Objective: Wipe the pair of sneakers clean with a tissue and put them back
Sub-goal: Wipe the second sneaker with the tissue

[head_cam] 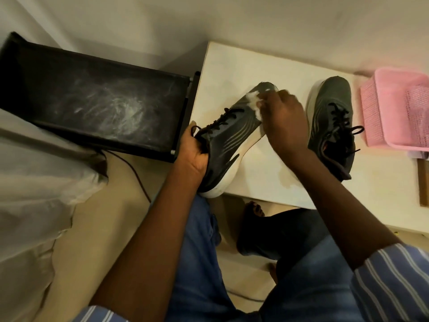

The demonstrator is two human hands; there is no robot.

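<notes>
A dark grey sneaker (228, 140) with a white sole lies tilted at the near left corner of the white table (274, 173). My left hand (193, 151) grips it at the collar near the heel. My right hand (282, 117) holds a crumpled white tissue (254, 99) against the toe area of that sneaker. The second dark grey sneaker (332, 122) stands upright on the table to the right, laces loose, with no hand on it.
A dusty black shoe rack (92, 103) stands to the left of the table, a dark cable (137, 175) trailing below it. A pink plastic basket (399, 110) sits at the table's right end, a wooden strip (423, 182) near it. White cloth lies far left.
</notes>
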